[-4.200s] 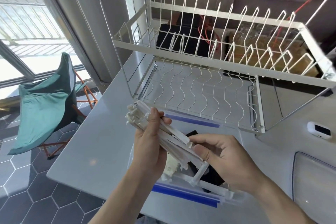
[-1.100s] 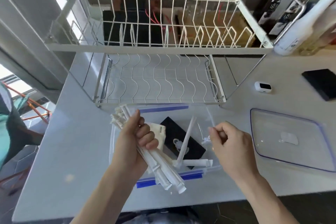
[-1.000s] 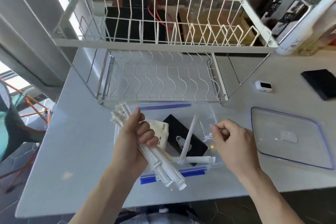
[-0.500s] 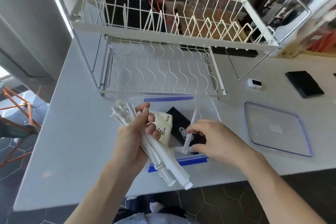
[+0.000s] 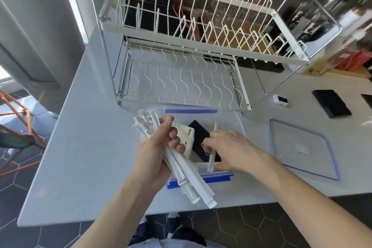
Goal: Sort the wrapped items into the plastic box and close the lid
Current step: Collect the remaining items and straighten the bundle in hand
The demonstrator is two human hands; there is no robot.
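Observation:
My left hand [image 5: 159,153] is shut on a thick bundle of white paper-wrapped sticks [image 5: 185,179], held slanting over the near left corner of the clear plastic box [image 5: 231,119] with blue clip edges. My right hand [image 5: 231,149] reaches into the box and pinches one white wrapped stick [image 5: 211,159] that stands tilted. Inside the box lie a black packet [image 5: 198,131] and a cream sachet [image 5: 186,137]. The clear lid [image 5: 302,147] with a blue rim lies flat on the counter to the right of the box.
A white wire dish rack [image 5: 181,62] stands just behind the box. A small white device [image 5: 280,99] and a black flat object [image 5: 331,106] lie on the counter at right. Bottles stand at the far right. The counter edge runs just below my hands.
My right hand moved left from the box's right side and took hold of the leaning wrapped stick. The left hand kept its bundle. The view tilted downward.

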